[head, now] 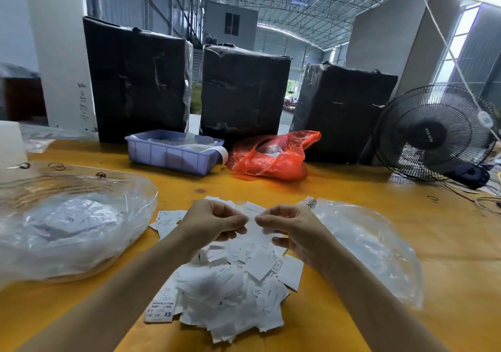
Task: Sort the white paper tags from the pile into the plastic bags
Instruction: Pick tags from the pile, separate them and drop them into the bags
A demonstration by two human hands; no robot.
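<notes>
Both hands, left hand and right hand, seem to pinch one white tag (it looks blurry) above the pile between two plastic bags.

Matt white paper tags on a smooth, faintly glossy yellow table — clear, crinkled plastic bags beside them.

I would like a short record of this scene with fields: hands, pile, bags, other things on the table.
left hand: pinches a white tag above the pile
right hand: pinches the same tag
pile of tags: on the yellow table, between the bags
clear bags: left bag, right bag
behind: blue tray, red bag, fan
</notes>
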